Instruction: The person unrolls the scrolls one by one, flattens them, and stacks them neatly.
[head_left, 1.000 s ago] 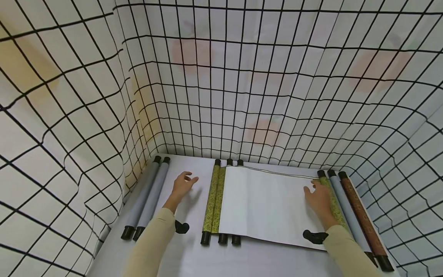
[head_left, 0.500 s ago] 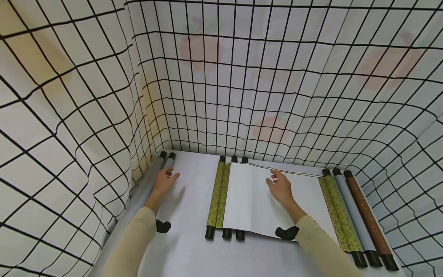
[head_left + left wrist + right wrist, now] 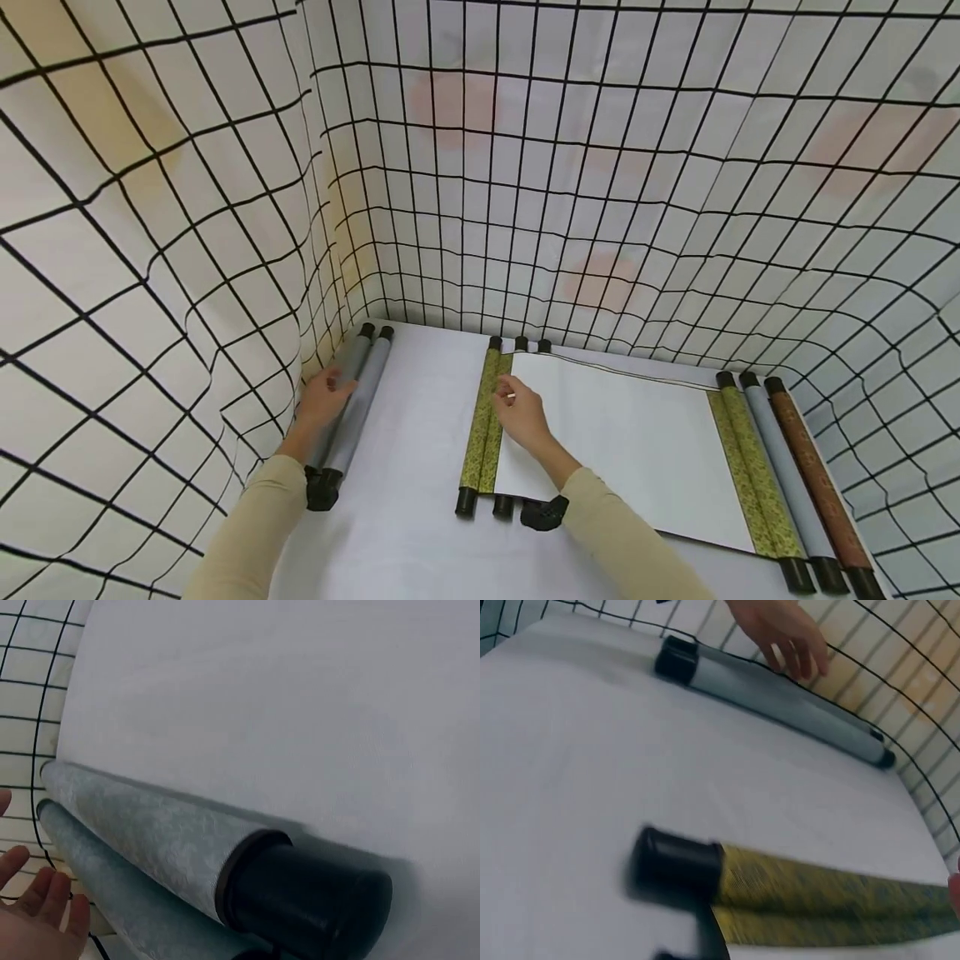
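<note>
At the left end of the table lie two rolled grey scrolls, a paler one (image 3: pixel 366 392) and a greener one (image 3: pixel 352 358), both with black knobs. My left hand (image 3: pixel 322 400) is over the greener scroll, fingers loosely bent and holding nothing; the left wrist view shows its fingers (image 3: pixel 52 896) beside the rolls. Spread across the middle is a scroll with white paper (image 3: pixel 630 442) and yellow-green patterned borders. My right hand (image 3: pixel 522 414) hovers over its left border (image 3: pixel 491 442), fingers loosely curled. In the right wrist view only a fingertip of that hand shows.
A pale blue roll (image 3: pixel 787 467) and a brown roll (image 3: pixel 819 479) lie beside the open scroll's right roller (image 3: pixel 761 475). More black knobs (image 3: pixel 521 342) stick out beneath the paper's left part. Black wire mesh (image 3: pixel 562 167) surrounds the table's back and sides.
Both hands have moved left: the right from the open scroll's right border across the paper to its left border, the left from the bare tabletop to over the grey scrolls. The view has shifted slightly.
</note>
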The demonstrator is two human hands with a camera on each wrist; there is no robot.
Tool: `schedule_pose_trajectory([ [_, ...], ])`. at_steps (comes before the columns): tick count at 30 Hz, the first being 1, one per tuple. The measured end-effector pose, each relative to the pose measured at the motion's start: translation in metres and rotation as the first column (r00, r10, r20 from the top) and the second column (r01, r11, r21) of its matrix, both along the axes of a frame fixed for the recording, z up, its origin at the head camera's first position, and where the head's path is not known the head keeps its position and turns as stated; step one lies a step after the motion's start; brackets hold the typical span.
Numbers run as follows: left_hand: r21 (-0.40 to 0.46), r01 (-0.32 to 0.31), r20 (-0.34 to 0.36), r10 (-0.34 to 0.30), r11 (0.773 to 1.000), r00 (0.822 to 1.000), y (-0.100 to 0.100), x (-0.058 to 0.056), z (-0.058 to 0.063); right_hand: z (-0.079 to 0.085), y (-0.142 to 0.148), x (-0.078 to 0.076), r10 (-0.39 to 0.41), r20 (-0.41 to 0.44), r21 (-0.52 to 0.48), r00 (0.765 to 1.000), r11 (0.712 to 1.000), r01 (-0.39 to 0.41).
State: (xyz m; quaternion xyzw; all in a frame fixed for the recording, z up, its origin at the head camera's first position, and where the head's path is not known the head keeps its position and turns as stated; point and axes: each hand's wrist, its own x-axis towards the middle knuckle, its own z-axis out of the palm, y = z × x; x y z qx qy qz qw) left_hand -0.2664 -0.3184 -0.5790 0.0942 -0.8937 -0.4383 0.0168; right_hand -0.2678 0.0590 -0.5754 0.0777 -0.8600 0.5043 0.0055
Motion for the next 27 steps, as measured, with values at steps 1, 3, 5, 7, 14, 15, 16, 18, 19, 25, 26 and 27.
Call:
schedule_pose_trajectory([
  [1,-0.007,0.019,0.028,-0.019,1.0,0.999,-0.002,0.0,-0.001,-0.002,-0.008,0.002,0.016,0.005,-0.009,1.0,1.0,-0.016],
  [3,-0.003,0.048,0.085,-0.047,0.999,0.995,-0.004,-0.001,-0.001,-0.004,-0.026,0.006,0.048,0.021,-0.03,0.999,0.998,-0.047],
  [5,-0.004,0.063,0.136,-0.062,0.998,0.989,-0.008,-0.002,0.0,-0.005,-0.046,0.009,0.088,0.061,-0.062,0.994,0.995,-0.084],
  [7,0.006,0.063,0.18,-0.063,0.998,0.982,-0.011,-0.003,0.0,-0.008,-0.066,0.012,0.142,0.115,-0.079,0.983,0.988,-0.133],
  [14,0.068,-0.026,0.276,0.006,0.997,0.961,-0.024,0.007,-0.011,-0.026,-0.134,0.028,0.278,0.256,-0.058,0.926,0.96,-0.273],
  [15,0.075,-0.034,0.272,0.012,0.997,0.962,-0.025,0.008,-0.012,-0.029,-0.143,0.03,0.279,0.263,-0.068,0.924,0.96,-0.271],
  [16,0.083,-0.039,0.266,0.016,0.996,0.964,-0.026,0.009,-0.013,-0.031,-0.151,0.031,0.275,0.266,-0.078,0.924,0.961,-0.264],
  [18,0.104,-0.046,0.248,0.019,0.994,0.968,-0.027,0.01,-0.015,-0.035,-0.167,0.035,0.261,0.272,-0.094,0.926,0.965,-0.245],
  [19,0.109,-0.045,0.232,0.018,0.993,0.973,-0.027,0.01,-0.016,-0.038,-0.175,0.037,0.254,0.272,-0.094,0.928,0.967,-0.237],
  [25,0.068,-0.076,0.144,0.065,0.995,0.987,-0.02,0.009,-0.018,-0.051,-0.218,0.057,0.185,0.273,-0.087,0.944,0.982,-0.167],
  [26,0.065,-0.085,0.139,0.075,0.994,0.987,-0.019,0.009,-0.018,-0.052,-0.224,0.06,0.165,0.263,-0.082,0.951,0.985,-0.149],
  [27,0.067,-0.094,0.141,0.084,0.993,0.986,-0.017,0.01,-0.018,-0.051,-0.229,0.062,0.156,0.259,-0.089,0.953,0.987,-0.137],
])
